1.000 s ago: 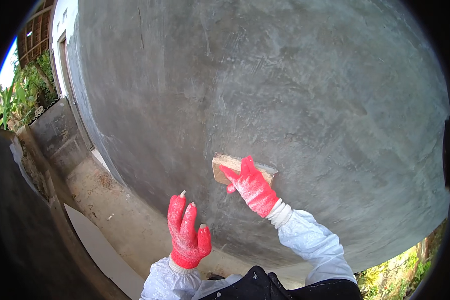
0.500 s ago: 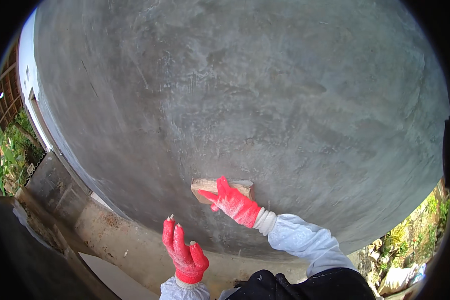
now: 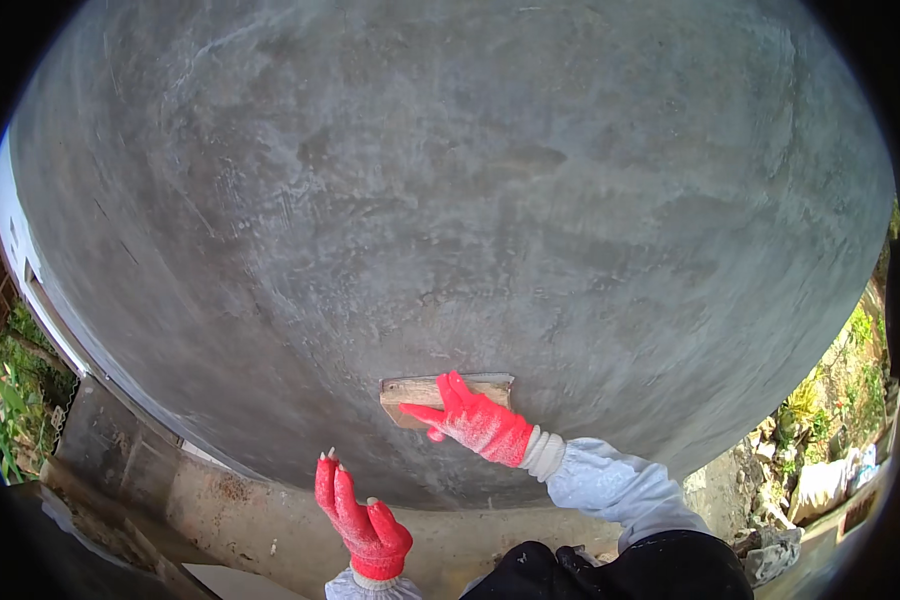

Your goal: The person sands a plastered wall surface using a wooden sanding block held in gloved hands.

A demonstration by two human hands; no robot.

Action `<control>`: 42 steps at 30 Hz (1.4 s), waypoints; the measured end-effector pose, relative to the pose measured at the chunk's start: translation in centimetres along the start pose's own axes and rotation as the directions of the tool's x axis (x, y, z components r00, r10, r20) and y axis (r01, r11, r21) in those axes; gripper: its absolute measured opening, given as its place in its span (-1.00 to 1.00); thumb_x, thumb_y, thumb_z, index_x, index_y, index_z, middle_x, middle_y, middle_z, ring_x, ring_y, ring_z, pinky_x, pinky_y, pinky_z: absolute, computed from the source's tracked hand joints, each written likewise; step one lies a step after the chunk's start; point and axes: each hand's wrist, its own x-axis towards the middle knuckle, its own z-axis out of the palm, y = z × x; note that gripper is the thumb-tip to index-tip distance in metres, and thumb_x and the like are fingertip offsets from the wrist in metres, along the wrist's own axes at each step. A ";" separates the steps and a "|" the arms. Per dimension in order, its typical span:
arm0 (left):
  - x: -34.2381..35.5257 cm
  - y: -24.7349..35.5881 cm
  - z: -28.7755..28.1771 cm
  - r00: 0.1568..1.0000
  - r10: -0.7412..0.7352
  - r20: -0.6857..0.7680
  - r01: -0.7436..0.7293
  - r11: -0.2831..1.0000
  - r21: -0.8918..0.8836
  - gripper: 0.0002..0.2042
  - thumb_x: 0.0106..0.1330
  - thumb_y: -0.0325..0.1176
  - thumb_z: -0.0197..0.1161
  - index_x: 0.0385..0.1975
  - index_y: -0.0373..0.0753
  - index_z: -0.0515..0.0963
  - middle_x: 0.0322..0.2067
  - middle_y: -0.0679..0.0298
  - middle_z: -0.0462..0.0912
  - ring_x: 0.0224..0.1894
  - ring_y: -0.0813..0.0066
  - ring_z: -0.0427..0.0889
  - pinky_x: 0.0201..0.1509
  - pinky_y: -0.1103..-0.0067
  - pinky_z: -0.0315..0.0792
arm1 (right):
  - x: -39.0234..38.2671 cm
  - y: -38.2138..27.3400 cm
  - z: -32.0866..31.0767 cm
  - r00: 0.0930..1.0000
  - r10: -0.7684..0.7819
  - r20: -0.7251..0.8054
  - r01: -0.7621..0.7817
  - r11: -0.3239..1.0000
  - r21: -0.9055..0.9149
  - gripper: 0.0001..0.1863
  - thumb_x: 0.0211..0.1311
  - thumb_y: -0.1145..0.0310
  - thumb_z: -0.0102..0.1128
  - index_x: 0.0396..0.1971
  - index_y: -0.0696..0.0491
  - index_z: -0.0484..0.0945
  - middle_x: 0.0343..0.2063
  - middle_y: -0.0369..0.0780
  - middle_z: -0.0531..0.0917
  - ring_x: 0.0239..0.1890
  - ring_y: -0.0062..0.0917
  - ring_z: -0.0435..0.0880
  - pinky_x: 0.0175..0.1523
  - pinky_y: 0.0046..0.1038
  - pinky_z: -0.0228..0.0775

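A grey plastered wall [image 3: 450, 220] fills most of the head view. Pressed to its lower part is a rectangular wooden block [image 3: 420, 390] with a thin grey edge along its top. My right hand [image 3: 480, 425], in a red coated glove with a pale cuff, grips this block from the near side, its thumb pointing left. Lower and to the left, my left hand [image 3: 365, 525] is raised in a matching glove, fingers apart and bare tips showing. It holds nothing and appears apart from the wall. The block's face against the plaster is hidden.
A concrete ledge or floor [image 3: 220, 510] runs along the wall's foot. Green plants [image 3: 20, 390] and a low concrete wall [image 3: 100, 430] stand at left. Rocks [image 3: 770, 550], plants and a pale cloth-like item [image 3: 825, 488] lie at right.
The view has turned to the right. My right hand and the wooden block have slid rightward and slightly down along the wall. My left hand stays raised and open.
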 end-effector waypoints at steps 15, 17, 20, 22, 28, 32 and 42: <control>1.4 2.0 6.3 0.988 0.105 0.111 -0.089 0.986 -0.138 -0.47 0.41 -0.44 -0.15 0.38 -0.46 0.19 0.38 -0.26 0.16 0.40 -0.22 0.21 0.44 0.07 0.14 | -8.7 4.1 -2.3 0.891 0.445 0.089 -0.453 0.858 0.242 -0.38 -0.17 0.07 0.58 0.04 -0.37 0.61 0.06 0.01 0.43 0.03 0.01 0.45 0.09 0.12 0.32; 2.3 2.9 7.4 0.974 0.203 0.104 -0.186 0.970 -0.153 -0.48 0.44 -0.42 -0.17 0.38 -0.48 0.17 0.39 -0.27 0.14 0.41 -0.22 0.19 0.46 0.08 0.13 | -9.7 4.7 -2.0 0.895 0.445 -0.015 -0.414 0.845 0.338 -0.29 -0.11 -0.03 0.58 0.13 -0.29 0.54 -0.03 0.12 0.46 -0.18 -0.04 0.51 0.01 -0.13 0.43; 2.0 2.8 7.7 0.981 0.163 0.109 -0.148 0.981 -0.129 -0.48 0.45 -0.41 -0.17 0.38 -0.47 0.18 0.39 -0.27 0.14 0.41 -0.21 0.20 0.46 0.09 0.13 | -11.1 14.2 -6.3 0.708 0.675 -0.207 -0.649 0.738 0.184 -0.37 -0.18 0.10 0.61 0.00 -0.22 0.58 0.16 0.11 0.39 0.00 0.01 0.45 0.19 0.02 0.29; 1.5 2.8 7.9 0.979 0.157 0.131 -0.144 0.985 -0.098 -0.47 0.39 -0.45 -0.13 0.37 -0.47 0.19 0.37 -0.28 0.17 0.39 -0.24 0.22 0.44 0.06 0.15 | -13.4 20.5 -8.4 0.540 0.783 -0.309 -0.794 0.596 0.120 -0.39 -0.27 0.22 0.64 -0.10 -0.14 0.56 0.25 0.11 0.32 0.11 0.03 0.39 0.28 0.18 0.11; 2.5 6.0 13.7 0.966 0.213 0.150 -0.185 0.966 -0.179 -0.48 0.45 -0.42 -0.16 0.39 -0.46 0.16 0.39 -0.28 0.13 0.41 -0.22 0.20 0.45 0.08 0.14 | -14.9 13.5 -4.7 0.551 0.800 -0.239 -0.764 0.598 0.242 -0.36 -0.16 -0.09 0.60 -0.01 -0.25 0.59 0.05 0.02 0.48 0.03 -0.07 0.50 0.26 0.11 0.18; 4.8 9.2 17.4 0.934 0.332 0.128 -0.295 0.923 -0.245 -0.47 0.45 -0.42 -0.15 0.41 -0.46 0.14 0.40 -0.28 0.12 0.41 -0.22 0.20 0.45 0.07 0.14 | -18.3 10.3 -3.5 0.810 0.585 -0.024 -0.549 0.772 0.320 -0.17 -0.21 -0.19 0.59 0.13 -0.28 0.48 -0.08 -0.02 0.49 -0.04 -0.08 0.49 0.19 0.07 0.27; 5.6 12.3 21.9 0.925 0.361 0.116 -0.342 0.926 -0.156 -0.46 0.46 -0.42 -0.16 0.44 -0.44 0.11 0.46 -0.23 0.03 0.49 -0.22 0.04 0.50 0.06 0.02 | -25.6 21.7 -7.6 0.356 0.901 -0.250 -0.906 0.398 0.144 -0.34 -0.15 0.21 0.61 0.01 -0.07 0.48 0.15 0.05 0.42 0.10 0.00 0.42 0.29 0.02 0.18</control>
